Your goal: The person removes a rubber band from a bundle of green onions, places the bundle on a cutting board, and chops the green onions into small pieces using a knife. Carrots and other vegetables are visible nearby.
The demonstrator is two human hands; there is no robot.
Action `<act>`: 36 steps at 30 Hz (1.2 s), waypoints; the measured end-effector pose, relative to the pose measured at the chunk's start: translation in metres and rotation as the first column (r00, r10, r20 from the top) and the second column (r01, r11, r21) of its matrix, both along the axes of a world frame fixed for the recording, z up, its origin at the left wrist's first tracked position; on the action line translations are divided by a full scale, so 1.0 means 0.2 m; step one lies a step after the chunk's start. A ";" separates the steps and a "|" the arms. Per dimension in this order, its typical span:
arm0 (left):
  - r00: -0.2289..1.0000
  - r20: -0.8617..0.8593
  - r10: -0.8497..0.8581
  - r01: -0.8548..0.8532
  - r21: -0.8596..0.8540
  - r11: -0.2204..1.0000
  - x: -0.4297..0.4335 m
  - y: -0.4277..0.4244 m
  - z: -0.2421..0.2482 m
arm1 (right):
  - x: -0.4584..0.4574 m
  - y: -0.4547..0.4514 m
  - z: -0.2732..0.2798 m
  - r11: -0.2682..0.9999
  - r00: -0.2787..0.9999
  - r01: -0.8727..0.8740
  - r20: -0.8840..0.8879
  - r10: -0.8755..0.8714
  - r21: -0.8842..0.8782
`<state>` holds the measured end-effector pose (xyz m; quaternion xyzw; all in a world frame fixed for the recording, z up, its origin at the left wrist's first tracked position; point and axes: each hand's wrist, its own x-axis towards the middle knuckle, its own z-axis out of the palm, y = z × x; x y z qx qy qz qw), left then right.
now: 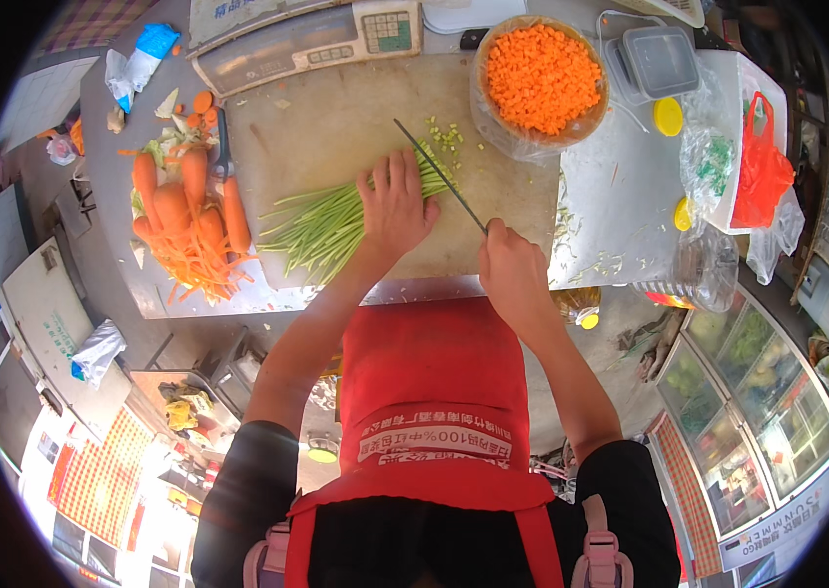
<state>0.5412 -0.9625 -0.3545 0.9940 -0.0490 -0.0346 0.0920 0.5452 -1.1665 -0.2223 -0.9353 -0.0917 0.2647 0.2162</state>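
Observation:
A bundle of thin green stalks (pixel 323 226) lies across the large cutting board (pixel 326 117). My left hand (pixel 396 198) presses down on the bundle near its right end, fingers close together. In my right hand (pixel 510 257) is the handle of a kitchen knife (pixel 440 175), seen almost edge-on as a dark line. Its blade stands at the cut end of the stalks, just right of my left fingers. Small chopped green pieces (pixel 447 138) are scattered on the board beyond the blade.
Left of the board are whole carrots (pixel 172 206), orange peelings (pixel 201 257) and a dark-handled peeler (pixel 223 143). A scale (pixel 311 48) stands behind. At the back right sits a bowl (pixel 484 81) of diced carrot (pixel 543 77), near plastic containers (pixel 661 62) and a red bag (pixel 760 169).

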 end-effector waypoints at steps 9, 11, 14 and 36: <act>1.000 0.027 0.010 -0.010 -0.001 1.000 -0.01 0.00 -0.01 | -0.02 0.00 -0.05 1.000 1.000 0.000 -0.013 0.000 0.001; 1.000 0.026 0.010 -0.010 -0.009 1.000 0.00 0.00 -0.01 | 0.00 0.01 -0.13 1.000 1.000 0.001 -0.002 -0.001 0.027; 1.000 0.020 0.009 -0.009 -0.015 1.000 0.00 0.00 0.01 | 0.10 0.07 -0.28 0.994 1.000 0.005 0.013 -0.007 0.107; 0.999 0.029 0.031 -0.030 -0.057 0.998 0.00 -0.01 -0.02 | 0.02 0.01 -0.06 1.000 0.998 0.015 -0.065 -0.014 0.021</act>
